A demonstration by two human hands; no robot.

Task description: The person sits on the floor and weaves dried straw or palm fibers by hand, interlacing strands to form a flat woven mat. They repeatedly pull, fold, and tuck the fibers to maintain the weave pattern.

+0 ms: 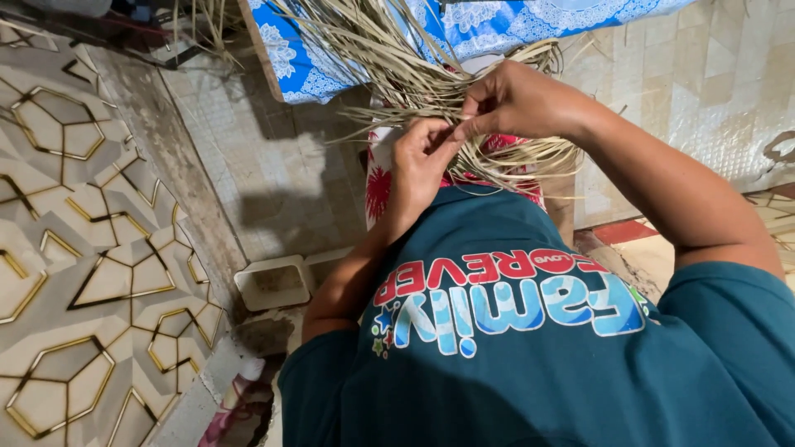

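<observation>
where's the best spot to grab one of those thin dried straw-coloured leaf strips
Pinch a dried straw-coloured leaf strip near its loose end, from the person's side, as the left hand and right hand do. The strips are thin and flat, and farther up they tangle over the blue patterned cloth.

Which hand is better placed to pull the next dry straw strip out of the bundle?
Probably the right hand: it rests on the straw bundle with fingertips pinching strands. The left hand sits lower, at the bundle's edge.

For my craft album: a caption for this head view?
Both hands, left hand and right hand, pinch dried palm strips above a teal shirt.
</observation>
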